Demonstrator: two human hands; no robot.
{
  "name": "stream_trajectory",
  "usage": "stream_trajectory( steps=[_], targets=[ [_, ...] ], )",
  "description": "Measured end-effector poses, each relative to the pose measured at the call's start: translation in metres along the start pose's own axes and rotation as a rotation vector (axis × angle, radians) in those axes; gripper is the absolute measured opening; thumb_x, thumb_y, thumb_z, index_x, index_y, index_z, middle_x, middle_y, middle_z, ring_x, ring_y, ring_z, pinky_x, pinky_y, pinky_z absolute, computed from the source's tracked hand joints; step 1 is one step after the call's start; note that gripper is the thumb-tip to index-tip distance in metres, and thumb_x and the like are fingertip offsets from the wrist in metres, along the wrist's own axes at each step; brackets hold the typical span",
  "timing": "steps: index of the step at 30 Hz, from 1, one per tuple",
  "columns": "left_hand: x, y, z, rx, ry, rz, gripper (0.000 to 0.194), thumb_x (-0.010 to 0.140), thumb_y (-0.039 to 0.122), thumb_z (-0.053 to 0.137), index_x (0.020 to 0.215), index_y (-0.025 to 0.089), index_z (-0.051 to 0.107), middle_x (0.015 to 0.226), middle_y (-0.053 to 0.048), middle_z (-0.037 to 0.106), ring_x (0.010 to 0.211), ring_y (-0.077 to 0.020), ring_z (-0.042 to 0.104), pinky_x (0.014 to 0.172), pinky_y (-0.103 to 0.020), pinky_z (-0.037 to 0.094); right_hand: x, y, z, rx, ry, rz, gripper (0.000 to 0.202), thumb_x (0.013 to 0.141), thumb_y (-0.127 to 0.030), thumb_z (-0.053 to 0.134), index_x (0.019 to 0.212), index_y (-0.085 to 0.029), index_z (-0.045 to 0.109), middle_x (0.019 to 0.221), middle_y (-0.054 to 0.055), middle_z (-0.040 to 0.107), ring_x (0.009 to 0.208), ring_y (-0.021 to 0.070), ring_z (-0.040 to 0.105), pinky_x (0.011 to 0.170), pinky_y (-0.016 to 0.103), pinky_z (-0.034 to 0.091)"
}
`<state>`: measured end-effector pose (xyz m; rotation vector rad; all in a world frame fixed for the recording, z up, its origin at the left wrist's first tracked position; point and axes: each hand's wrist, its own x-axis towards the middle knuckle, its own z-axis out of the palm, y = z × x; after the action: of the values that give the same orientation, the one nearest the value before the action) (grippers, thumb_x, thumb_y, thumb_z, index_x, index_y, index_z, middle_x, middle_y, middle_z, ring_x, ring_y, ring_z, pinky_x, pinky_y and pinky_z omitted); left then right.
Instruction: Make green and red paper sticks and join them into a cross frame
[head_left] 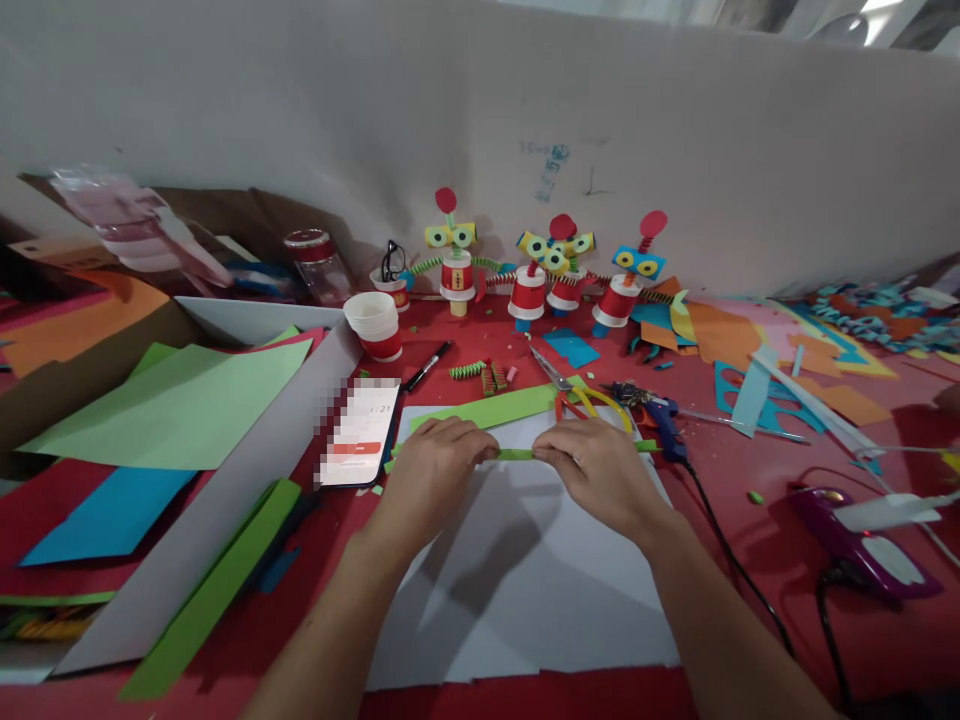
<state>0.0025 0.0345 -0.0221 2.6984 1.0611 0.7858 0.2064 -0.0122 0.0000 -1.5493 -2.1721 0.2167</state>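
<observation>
Leftmost, the phone [358,437] lies beside the left hand [435,462], whose grip is pinched on a green strip [514,454]. Its long axis runs left to right across the white sheet [525,580]; the right hand [600,470] pinches its other end, scissors [581,400] just beyond.

Four paper-cup robot figures [551,270] stand along the wall on a red surface [750,470], beside a stack of cups [375,325], a black marker [427,367], scissors [577,395], a blue glue gun [660,415], a phone [360,435] and scattered coloured paper sheets [172,405].
</observation>
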Motion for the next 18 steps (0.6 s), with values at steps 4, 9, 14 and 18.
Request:
stream_trajectory(
  steps=[4,9,14,18],
  targets=[
    [0.0,-0.005,-0.002,0.029,-0.01,-0.001,0.019,0.087,0.009,0.052,0.084,0.02,0.067,0.078,0.0,0.069,0.075,-0.0173,0.061,0.068,-0.03,0.043,-0.001,0.007,-0.001,-0.039,-0.006,0.009,0.02,0.091,-0.017,0.054,0.077,-0.022,0.067,0.076,-0.001,0.07,0.07,0.0154,0.059,0.068,0.028,0.036],
    [-0.002,-0.017,-0.011,0.071,0.021,-0.1,0.018,0.088,0.012,0.051,0.08,0.02,0.065,0.08,-0.001,0.07,0.075,-0.0176,0.061,0.067,-0.03,0.044,-0.003,0.021,-0.006,-0.023,0.029,0.024,0.02,0.09,-0.018,0.051,0.077,-0.022,0.065,0.077,0.0,0.07,0.072,0.0161,0.06,0.068,0.028,0.038],
    [-0.002,-0.021,-0.019,-0.132,0.024,-0.153,0.023,0.089,0.01,0.045,0.082,0.02,0.065,0.08,-0.001,0.07,0.076,-0.015,0.063,0.066,-0.025,0.048,-0.003,0.022,-0.009,-0.006,0.008,0.062,0.019,0.09,-0.018,0.05,0.076,-0.022,0.063,0.075,-0.001,0.069,0.072,0.0161,0.059,0.067,0.027,0.038],
    [-0.002,-0.02,-0.022,-0.271,-0.027,-0.185,0.016,0.089,0.023,0.052,0.094,0.021,0.068,0.089,-0.002,0.072,0.08,-0.016,0.066,0.072,-0.027,0.051,-0.002,0.024,-0.012,-0.047,0.034,0.086,0.019,0.09,-0.02,0.05,0.075,-0.022,0.062,0.075,0.0,0.067,0.07,0.0161,0.059,0.065,0.027,0.038]
  ],
)
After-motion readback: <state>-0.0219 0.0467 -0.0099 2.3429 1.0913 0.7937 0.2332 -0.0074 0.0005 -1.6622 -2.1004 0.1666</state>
